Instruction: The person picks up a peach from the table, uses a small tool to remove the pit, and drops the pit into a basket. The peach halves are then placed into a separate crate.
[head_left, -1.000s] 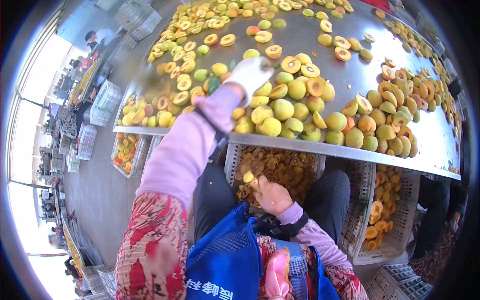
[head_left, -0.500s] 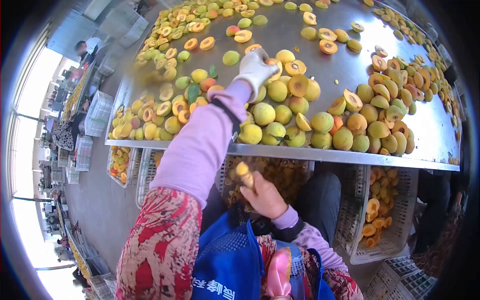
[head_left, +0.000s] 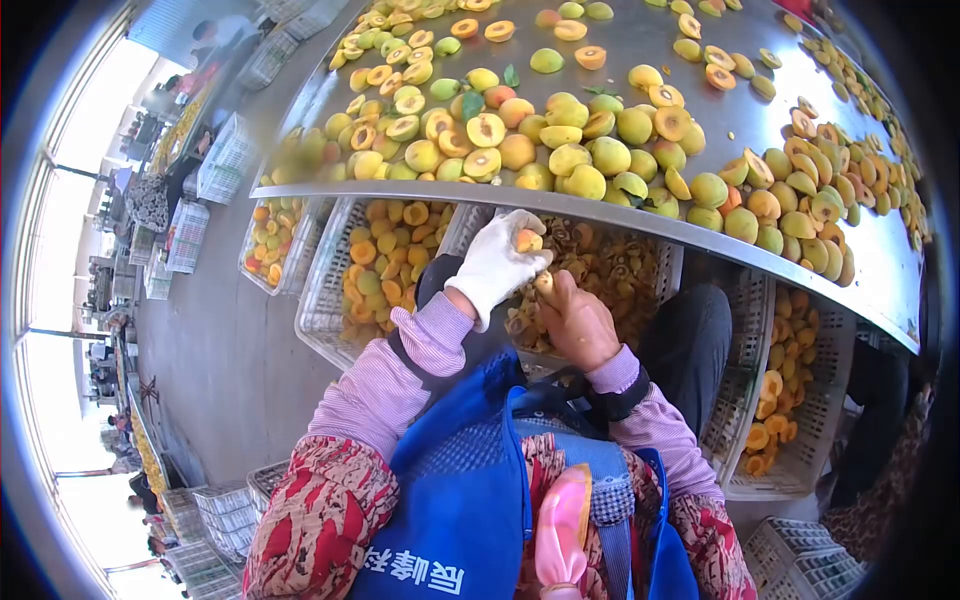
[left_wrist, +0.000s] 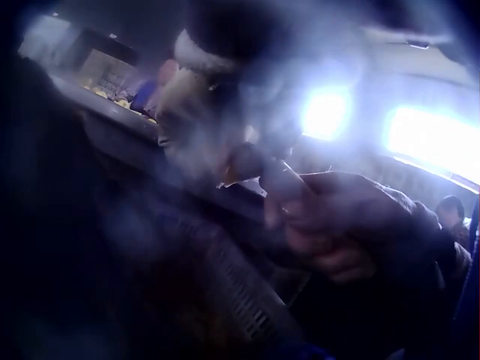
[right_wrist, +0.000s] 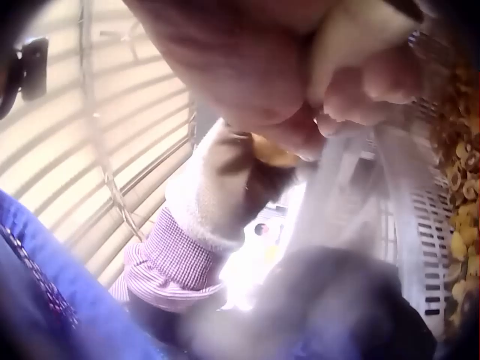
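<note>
My left hand (head_left: 497,262), in a white glove, holds an apricot half (head_left: 528,240) just below the table's front edge. Close beside it, my bare right hand (head_left: 583,322) grips a short pale-handled tool (head_left: 544,284) whose end points at the fruit. In the right wrist view the fingers wrap round its thick handle (right_wrist: 356,49); its working end is hidden there. The left wrist view is dark and blurred, with the bare hand (left_wrist: 330,217) near the gloved one. Below both hands a crate (head_left: 672,268) holds many pitted scraps.
Whole and halved apricots (head_left: 610,155) heap along the front of the metal table (head_left: 560,195). Crates of apricot halves stand under it at left (head_left: 318,325) and right (head_left: 800,480). My knees flank the scrap crate. Other workers and stacked crates line the far left.
My left hand has come back from the heap on the table, carrying an apricot half to my right hand. The right hand with the tool has moved slightly up and right.
</note>
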